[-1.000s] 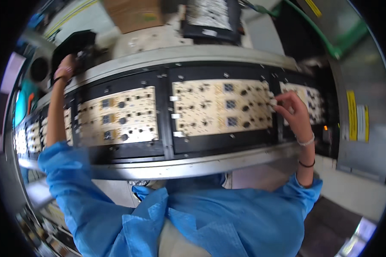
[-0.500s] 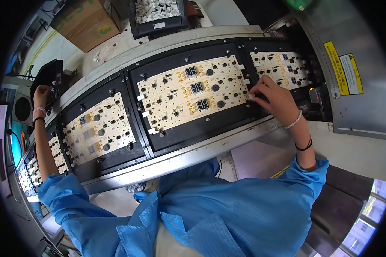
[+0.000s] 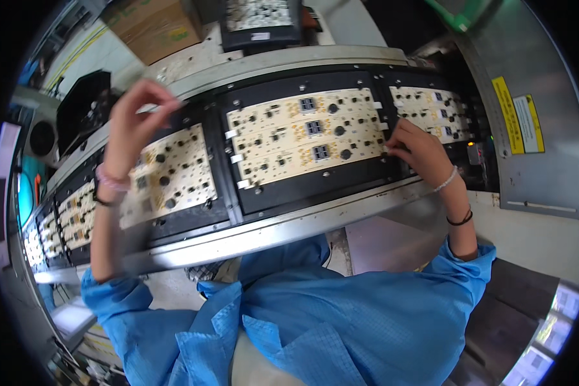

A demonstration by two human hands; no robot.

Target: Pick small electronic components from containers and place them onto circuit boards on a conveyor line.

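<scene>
We have the middle circuit board lying flat in its black carrier, between the left board and the right board. White connectors sit at three places along its left edge, and at least one more shows at the upper right, so we judge this board largely populated — what is left appears to lie at its lower right edge, where the right hand covers the view. Right thumb and forefinger are drawn close together there; we cannot tell whether they grip a part. The left hand is raised over the left board, thumb and fingers curled toward each other (badly blurred), so we cannot tell whether they meet or hold anything. Completeness of the neighbouring boards: not determinable. Labels: yellow strip and yellow-and-white sticker on the grey metal panel; green print on the cardboard box; small white label on the black tray — its print too small for us to read.
</scene>
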